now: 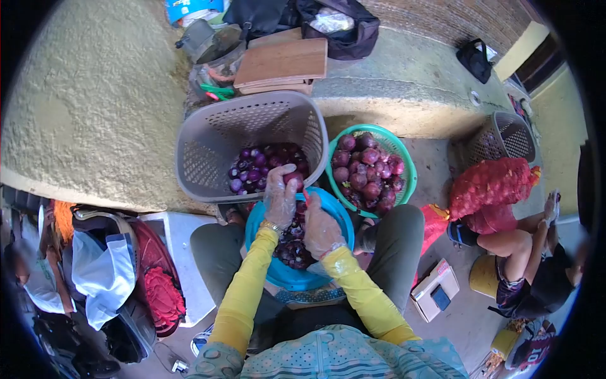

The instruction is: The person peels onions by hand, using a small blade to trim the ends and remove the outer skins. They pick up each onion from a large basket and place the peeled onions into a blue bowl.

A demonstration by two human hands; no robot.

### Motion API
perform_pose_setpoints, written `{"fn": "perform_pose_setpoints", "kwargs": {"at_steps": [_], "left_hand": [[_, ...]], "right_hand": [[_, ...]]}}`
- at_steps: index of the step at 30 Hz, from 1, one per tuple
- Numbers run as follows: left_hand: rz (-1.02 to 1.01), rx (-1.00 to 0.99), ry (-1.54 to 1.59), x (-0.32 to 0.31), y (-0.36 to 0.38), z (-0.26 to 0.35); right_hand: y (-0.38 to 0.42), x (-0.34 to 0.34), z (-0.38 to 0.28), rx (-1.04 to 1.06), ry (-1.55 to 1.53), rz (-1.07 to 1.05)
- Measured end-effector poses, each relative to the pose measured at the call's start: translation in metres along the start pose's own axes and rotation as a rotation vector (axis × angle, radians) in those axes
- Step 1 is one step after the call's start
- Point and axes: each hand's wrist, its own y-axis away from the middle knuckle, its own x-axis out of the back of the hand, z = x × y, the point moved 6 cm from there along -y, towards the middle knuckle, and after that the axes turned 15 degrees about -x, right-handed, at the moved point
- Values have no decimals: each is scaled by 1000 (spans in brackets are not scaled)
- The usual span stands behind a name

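Observation:
My left hand, in a clear plastic glove, is closed around a red onion above the far rim of a blue basin. Close beside it, my right hand, also gloved, is closed on a thin red tool; its working end is too small to make out. Below both hands, dark onion skins lie in the basin between my knees. Peeled, shiny purple onions lie in the grey basket just beyond. A green basket to the right holds unpeeled red onions.
Red mesh sacks of onions lie at the right, near a seated person. A carton with a phone is on the floor. Wooden boards and dark bags rest on the ledge. A white box stands at left.

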Motion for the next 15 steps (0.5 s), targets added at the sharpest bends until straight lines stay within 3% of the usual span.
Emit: {"fn": "perform_pose_setpoints", "kwargs": {"at_steps": [1,4,15], "left_hand": [[2,3,-12,4,1,-1],[34,-224,-58,3,-4,15],[28,-64,43,0,2,1]], "right_hand": [[0,2,1,-3,-21,-4],[-4,9,4,-5,-46,1],[3,1,-2,-74,-16,-23]]}}
